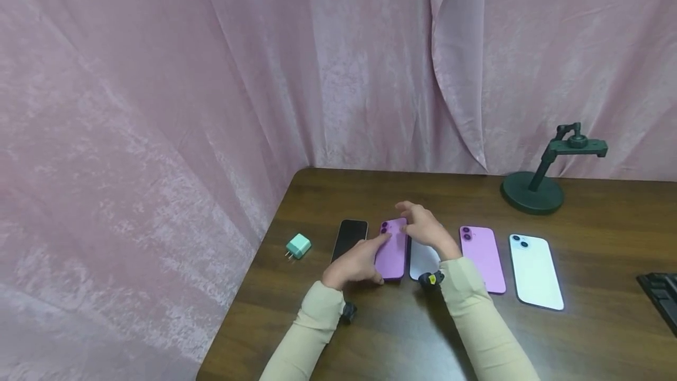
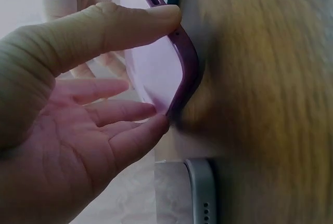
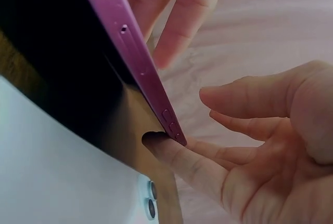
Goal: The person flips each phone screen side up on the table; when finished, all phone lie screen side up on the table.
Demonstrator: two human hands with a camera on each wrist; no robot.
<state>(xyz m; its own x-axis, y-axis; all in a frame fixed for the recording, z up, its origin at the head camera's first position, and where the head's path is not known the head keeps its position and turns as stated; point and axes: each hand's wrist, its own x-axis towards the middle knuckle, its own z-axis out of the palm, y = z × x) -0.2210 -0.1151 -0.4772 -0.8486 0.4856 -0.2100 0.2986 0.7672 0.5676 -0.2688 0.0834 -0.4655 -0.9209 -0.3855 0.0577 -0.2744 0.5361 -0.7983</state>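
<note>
The left hand [image 1: 355, 264] is gripping a purple phone [image 1: 392, 254]; the right hand [image 1: 424, 229], held wide, is touching its far right corner; a black phone [image 1: 349, 237] is lying left, a pale phone [image 1: 424, 261] right

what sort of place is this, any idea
Probably an indoor corner curtained off as a simple desk setup, perhaps for filming or display. Pink curtains hang behind the wooden table, which holds several phones and a green stand.
</note>
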